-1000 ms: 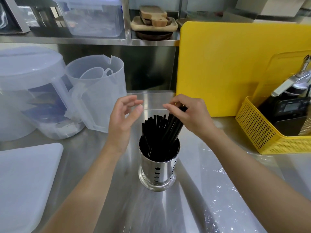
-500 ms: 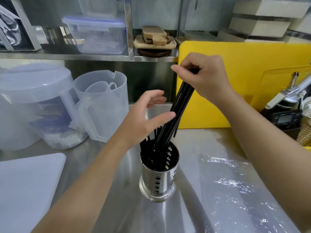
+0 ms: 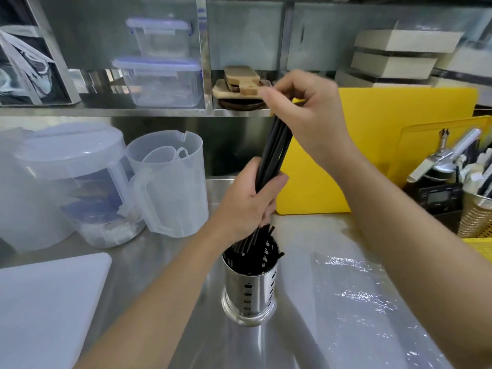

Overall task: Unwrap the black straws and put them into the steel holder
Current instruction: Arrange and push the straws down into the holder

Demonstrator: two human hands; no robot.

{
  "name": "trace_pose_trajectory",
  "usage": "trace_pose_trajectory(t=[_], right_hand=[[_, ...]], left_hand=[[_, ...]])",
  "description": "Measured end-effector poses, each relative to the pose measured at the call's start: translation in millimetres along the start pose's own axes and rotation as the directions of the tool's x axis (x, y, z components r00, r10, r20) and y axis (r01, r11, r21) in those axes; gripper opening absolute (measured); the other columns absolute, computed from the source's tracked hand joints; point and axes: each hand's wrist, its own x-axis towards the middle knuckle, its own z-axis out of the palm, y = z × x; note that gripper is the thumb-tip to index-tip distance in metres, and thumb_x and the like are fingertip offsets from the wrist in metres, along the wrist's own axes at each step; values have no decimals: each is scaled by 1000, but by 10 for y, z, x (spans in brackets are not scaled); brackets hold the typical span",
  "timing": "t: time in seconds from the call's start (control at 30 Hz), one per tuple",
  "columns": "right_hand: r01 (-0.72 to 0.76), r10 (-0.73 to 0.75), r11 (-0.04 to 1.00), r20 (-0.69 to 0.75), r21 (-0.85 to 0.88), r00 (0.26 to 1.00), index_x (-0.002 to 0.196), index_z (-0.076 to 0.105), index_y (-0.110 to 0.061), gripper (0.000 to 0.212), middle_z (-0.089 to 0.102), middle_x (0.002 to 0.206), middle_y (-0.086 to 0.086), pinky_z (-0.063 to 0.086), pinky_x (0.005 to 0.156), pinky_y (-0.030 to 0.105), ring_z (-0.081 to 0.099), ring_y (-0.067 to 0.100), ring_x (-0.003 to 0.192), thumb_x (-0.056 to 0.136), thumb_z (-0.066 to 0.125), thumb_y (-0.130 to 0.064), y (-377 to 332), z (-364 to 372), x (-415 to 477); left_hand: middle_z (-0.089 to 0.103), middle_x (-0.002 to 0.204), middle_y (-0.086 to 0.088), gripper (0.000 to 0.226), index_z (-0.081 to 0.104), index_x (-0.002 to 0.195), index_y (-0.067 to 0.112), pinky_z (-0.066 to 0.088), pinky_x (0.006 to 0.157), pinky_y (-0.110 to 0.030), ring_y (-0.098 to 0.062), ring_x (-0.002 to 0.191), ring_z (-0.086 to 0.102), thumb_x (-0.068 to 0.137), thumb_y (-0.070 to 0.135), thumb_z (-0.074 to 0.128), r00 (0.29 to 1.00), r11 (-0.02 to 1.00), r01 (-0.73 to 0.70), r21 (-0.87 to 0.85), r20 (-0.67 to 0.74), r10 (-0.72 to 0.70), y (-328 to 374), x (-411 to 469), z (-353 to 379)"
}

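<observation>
A bundle of black straws [image 3: 274, 147] is lifted partly out of the perforated steel holder [image 3: 249, 294], which stands upright on the steel counter. My right hand [image 3: 306, 113] pinches the bundle's top ends. Lower down, my left hand [image 3: 249, 203] is wrapped around the bundle just above the holder's rim. The bundle's bottom ends still hang inside the holder's mouth, and a few shorter-looking straws lean against its rim. A clear plastic wrapper [image 3: 367, 310] lies flat on the counter right of the holder.
A white cutting board [image 3: 45, 310] lies front left. Two translucent jugs [image 3: 170, 182] stand back left. A yellow cutting board [image 3: 378, 145] leans on the back wall, with a yellow basket [image 3: 479, 243] of tools at the right edge. Shelves with containers run above.
My right hand has pulled the straw bundle higher out of the holder. My left hand, open before, has closed around the bundle's lower part.
</observation>
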Motion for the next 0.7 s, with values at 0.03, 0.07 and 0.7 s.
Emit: trace_pose_trajectory(t=[0.03, 0.07, 0.7], right_hand=[[-80, 79, 994, 16, 79, 997, 76, 60, -11, 15, 55, 63, -3, 36, 50, 18, 46, 2, 54, 85, 62, -23, -19, 14, -77], [-183, 176, 965, 51, 188, 983, 84, 60, -12, 12, 57, 68, 0, 36, 48, 14, 47, 0, 53, 86, 61, -24, -41, 33, -169], [-722, 575, 527, 438, 448, 691, 66, 58, -3, 27, 50, 42, -3, 23, 30, 14, 32, 7, 29, 90, 52, -13, -249, 24, -1538]], left_hand=[[37, 56, 2, 13, 41, 82, 16, 21, 38, -28, -15, 43, 29, 93, 14, 48, 999, 997, 47, -65, -6, -48, -14, -58, 27], [37, 56, 4, 14, 40, 82, 15, 18, 38, -25, -12, 43, 27, 93, 16, 49, 996, 988, 89, -129, -11, -91, -25, -119, 51], [54, 50, -10, 34, 52, 86, 3, 37, 37, -23, -21, 36, 43, 78, 34, 66, 922, 836, 347, -425, -6, -386, -324, -1025, 355]])
